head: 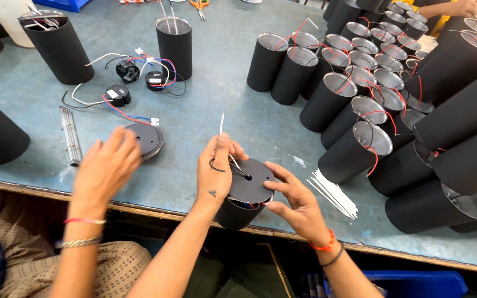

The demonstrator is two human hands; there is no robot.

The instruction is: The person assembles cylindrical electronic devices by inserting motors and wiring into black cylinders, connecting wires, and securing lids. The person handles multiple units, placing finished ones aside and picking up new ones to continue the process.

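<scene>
My left hand and my right hand together hold a short black cylinder at the table's near edge. A black round lid with a centre hole sits on top of it. Between thumb and fingers of the left hand is a thin white cable tie that sticks upward, along with a black wire loop. The right hand's fingers rest on the right rim of the lid and on the cylinder's side. Red and blue wires show under the lid.
A co-worker's hand with bangles reaches over a stack of black discs at left. Many black cylinders with red wires crowd the right. White cable ties, small black drivers with wires, a metal strip and tall cylinders lie about.
</scene>
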